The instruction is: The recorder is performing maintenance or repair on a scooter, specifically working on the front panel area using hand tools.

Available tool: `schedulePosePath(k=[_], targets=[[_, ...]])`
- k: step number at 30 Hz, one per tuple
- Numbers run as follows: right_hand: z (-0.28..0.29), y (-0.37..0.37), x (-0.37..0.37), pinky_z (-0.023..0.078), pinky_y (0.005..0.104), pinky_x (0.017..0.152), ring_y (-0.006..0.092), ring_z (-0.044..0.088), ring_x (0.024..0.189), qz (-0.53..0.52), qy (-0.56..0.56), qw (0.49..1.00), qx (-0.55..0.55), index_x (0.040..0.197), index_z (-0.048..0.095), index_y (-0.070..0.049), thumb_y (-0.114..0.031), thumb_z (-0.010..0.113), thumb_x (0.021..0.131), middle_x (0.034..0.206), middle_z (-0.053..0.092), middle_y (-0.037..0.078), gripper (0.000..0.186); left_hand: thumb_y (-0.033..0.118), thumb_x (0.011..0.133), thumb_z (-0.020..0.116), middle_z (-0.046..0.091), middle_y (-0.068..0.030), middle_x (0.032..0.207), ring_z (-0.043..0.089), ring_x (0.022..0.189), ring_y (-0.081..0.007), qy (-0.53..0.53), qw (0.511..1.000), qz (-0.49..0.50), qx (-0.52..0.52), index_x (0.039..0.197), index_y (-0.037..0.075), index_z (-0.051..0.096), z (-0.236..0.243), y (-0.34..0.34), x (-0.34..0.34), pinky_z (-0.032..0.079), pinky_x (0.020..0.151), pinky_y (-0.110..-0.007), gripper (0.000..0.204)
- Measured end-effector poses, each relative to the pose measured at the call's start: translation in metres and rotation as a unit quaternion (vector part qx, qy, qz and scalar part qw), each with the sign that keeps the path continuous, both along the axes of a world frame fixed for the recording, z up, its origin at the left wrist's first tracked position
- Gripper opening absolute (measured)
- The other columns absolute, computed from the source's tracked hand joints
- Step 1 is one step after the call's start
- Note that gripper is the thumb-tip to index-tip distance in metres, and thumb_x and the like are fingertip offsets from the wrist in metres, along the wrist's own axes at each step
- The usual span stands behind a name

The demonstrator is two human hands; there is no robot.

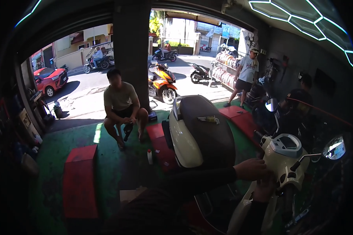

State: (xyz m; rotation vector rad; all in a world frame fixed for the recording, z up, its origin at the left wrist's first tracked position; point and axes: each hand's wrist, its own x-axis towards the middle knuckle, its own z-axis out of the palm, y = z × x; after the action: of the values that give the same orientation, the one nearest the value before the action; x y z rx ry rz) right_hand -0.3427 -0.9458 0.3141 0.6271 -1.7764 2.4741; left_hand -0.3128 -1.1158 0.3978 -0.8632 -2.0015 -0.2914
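A cream scooter [287, 160] stands in front of me, its handlebar and dash at the right. My left hand [252, 169] reaches across to the inner side of the front panel, just below the dash, with its fingers curled. Right beneath it, my right hand [263, 191] is at the same panel, dim and partly covered. Whatever lies between my fingers is hidden. On the dark scooter seat [211, 137] rests what looks like a set of hex keys [208, 119].
A person [121, 102] squats beyond the seat at the left; another person [247, 72] stands near a tire rack [225, 64]. Red ramps [80, 182] lie on the green floor. A white bottle [150, 156] stands by the scooter. An orange scooter [163, 82] is parked at the doorway.
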Motion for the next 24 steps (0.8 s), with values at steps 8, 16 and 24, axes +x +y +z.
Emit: schedulePosePath(k=[8,16,24], targets=[[-0.005,0.009,-0.005,0.048,0.0355,0.089,0.0209,0.057,0.108,-0.027,0.032,0.993,0.111,0.136,0.046,-0.007,-0.005,0.055,0.094,0.120,0.058,0.009,0.044,0.026,0.091,0.058,0.062,-0.0066,0.089,0.059,0.081,-0.0242,-0.437,0.868,-0.083,0.221,0.108,0.007,0.061,0.002,0.018,0.001,0.049,0.072,-0.036,0.026],[0.006,0.011,-0.003,0.049,0.0365,0.086,0.0225,0.058,0.104,-0.066,0.001,0.993,0.098,0.130,0.051,-0.004,-0.006,0.059,0.091,0.115,0.059,0.011,0.040,0.026,0.093,0.058,0.061,-0.0062,0.092,0.057,0.081,-0.0219,-0.190,0.969,0.036,0.153,0.102,0.007,0.059,-0.018,0.008,0.000,0.048,0.072,-0.035,0.021],[-0.036,0.024,-0.008,0.047,0.0372,0.091,0.0238,0.057,0.111,-0.082,0.003,0.995,0.059,0.136,0.047,-0.003,-0.014,0.052,0.098,0.124,0.057,0.013,0.040,0.026,0.095,0.054,0.064,-0.0097,0.090,0.060,0.080,-0.0248,-0.388,0.911,-0.090,0.106,0.101,0.001,0.060,0.002,0.000,0.003,0.048,0.073,-0.037,0.027]])
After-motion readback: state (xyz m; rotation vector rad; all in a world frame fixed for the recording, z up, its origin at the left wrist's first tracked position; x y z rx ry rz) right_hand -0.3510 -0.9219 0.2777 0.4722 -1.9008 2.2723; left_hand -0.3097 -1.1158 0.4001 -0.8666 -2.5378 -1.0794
